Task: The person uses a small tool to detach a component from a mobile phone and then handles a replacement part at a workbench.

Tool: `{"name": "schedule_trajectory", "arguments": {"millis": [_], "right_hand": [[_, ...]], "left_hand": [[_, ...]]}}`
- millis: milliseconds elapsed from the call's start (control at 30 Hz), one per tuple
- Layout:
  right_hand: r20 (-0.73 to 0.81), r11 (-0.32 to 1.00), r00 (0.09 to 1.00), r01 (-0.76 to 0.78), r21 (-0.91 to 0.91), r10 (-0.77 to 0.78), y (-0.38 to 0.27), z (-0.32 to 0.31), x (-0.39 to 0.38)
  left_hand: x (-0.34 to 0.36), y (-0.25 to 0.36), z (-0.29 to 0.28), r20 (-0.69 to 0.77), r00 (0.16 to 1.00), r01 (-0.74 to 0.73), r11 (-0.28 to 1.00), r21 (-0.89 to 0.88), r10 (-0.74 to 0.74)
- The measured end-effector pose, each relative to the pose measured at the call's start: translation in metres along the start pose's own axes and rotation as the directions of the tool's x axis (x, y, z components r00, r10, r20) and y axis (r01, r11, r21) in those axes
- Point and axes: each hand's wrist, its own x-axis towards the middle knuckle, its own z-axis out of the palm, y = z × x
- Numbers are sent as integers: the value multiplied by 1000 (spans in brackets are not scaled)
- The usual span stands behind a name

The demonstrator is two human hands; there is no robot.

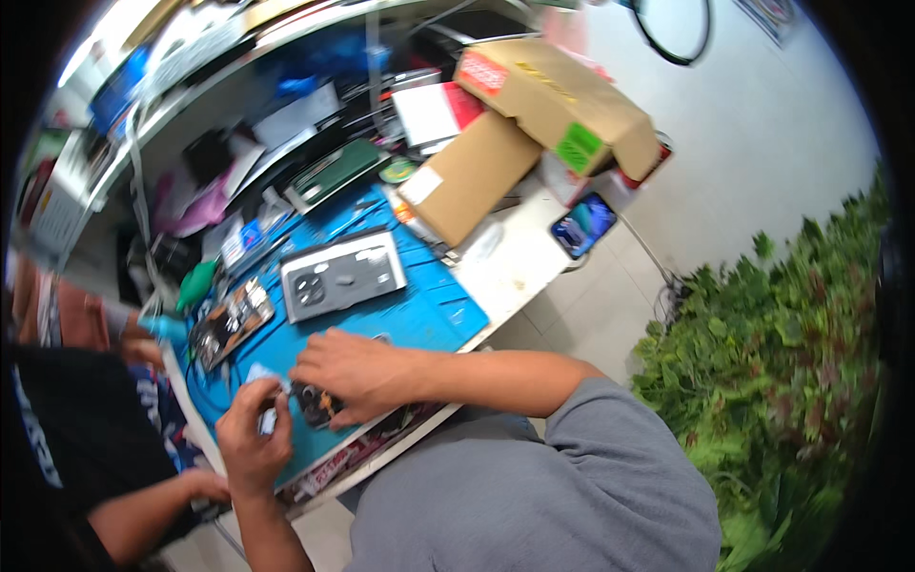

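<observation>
Near the front left of the blue work mat (434, 305), a small dark electronic part (315, 405) with orange patches lies under my right hand (357, 375). The fingers and thumb of that hand grip its edges. Just left of it, my left hand (253, 439) is closed in a pinch, thumb against forefinger. Something small and pale shows by those fingertips, too blurred to name. An opened device with bare circuitry (233, 322) lies beyond my left hand. Farther back is a flat black and silver box (343, 276) with round camera shapes on it.
A green air blower (196, 284) stands at the mat's left. Cardboard boxes (477, 176) and a lit phone (583, 225) occupy the bench's right end. Cluttered shelving (276, 57) rises behind. Another person (86, 419) is close on the left; leafy plants (782, 362) fill the right.
</observation>
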Motion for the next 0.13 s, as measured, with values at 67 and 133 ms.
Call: {"name": "schedule_trajectory", "arguments": {"millis": [67,133], "right_hand": [[-37,999,998,-48,17,49,0,3,-10],[-89,997,994,-58,47,62,-3,7,-19]], "left_hand": [[13,4,-12,135,986,87,994,65,-95],[31,6,-25,330,943,-59,997,48,40]]}}
